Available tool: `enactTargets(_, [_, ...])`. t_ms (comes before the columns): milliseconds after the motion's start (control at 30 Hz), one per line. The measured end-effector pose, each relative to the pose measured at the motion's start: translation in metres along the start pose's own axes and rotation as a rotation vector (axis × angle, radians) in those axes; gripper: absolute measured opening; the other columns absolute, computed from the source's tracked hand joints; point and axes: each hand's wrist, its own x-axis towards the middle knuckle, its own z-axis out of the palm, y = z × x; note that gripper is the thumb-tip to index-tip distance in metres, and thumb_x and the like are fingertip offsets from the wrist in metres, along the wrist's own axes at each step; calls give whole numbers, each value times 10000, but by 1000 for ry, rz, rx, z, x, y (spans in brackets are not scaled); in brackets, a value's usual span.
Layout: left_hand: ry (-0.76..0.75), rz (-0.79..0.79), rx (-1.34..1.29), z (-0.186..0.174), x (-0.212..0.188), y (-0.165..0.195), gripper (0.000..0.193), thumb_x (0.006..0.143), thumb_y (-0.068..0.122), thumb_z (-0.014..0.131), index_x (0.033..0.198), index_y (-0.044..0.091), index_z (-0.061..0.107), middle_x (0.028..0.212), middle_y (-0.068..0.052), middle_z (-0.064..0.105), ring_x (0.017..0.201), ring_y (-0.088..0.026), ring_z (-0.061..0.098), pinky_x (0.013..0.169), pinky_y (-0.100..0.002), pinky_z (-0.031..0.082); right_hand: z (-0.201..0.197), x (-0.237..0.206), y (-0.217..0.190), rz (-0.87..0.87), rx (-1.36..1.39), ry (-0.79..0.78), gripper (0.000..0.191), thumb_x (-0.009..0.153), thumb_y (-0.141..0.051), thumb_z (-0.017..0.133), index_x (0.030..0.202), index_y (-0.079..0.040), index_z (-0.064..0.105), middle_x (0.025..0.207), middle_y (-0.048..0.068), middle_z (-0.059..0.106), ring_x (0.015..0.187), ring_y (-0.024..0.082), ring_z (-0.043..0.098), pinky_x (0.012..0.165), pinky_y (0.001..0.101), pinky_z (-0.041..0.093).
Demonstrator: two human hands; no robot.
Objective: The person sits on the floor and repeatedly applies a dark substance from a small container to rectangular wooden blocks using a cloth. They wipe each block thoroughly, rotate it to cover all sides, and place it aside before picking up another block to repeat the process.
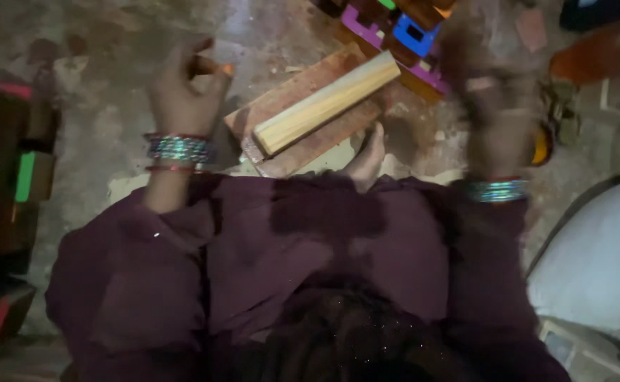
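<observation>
Nearest the camera, filling the lower middle of the frame, lies dark purple cloth (310, 247) over the person's lap, with sleeves running up to bangled wrists. A bare foot (368, 159) pokes out above the cloth, its toes touching the lower edge of a reddish wooden board (289, 99) on the floor (112, 42).

The left hand (182, 88), in the upper left, is raised over the floor with fingers curled and thumb pinched to fingertip; something small and orange shows at the tips, but what it is cannot be told. The right hand (497, 113), in the upper right, is blurred, and whether its grip holds anything cannot be told.

Between the hands, a pale wooden bar (328, 102) lies slantwise on the board, touched by neither hand. It looks stiff, light and smooth-sided; a hold around its middle, across the narrow faces, would likely suit it.

Farther off, at the top edge, sit painted blocks (395, 32) in purple, blue and orange.
</observation>
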Motion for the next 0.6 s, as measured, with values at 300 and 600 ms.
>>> enactTargets(300, [52, 41, -125, 11, 1, 3, 367, 881, 103, 790, 1237, 77, 703, 992, -58, 780, 913, -166, 771, 847, -318, 611, 182, -102, -12, -379, -819, -448, 412, 817, -145, 728, 1229, -149, 725, 1042, 126, 717, 955, 348, 677, 899, 745, 218])
enactTargets(600, [33, 51, -93, 12, 5, 5, 346, 851, 114, 797, 1184, 77, 708, 936, -59, 763, 842, -184, 754, 777, -334, 605, 106, 12, 25, -407, -964, -99, 330, 903, 13, 647, 1195, -118, 726, 1079, 143, 693, 1025, 337, 667, 879, 448, 543])
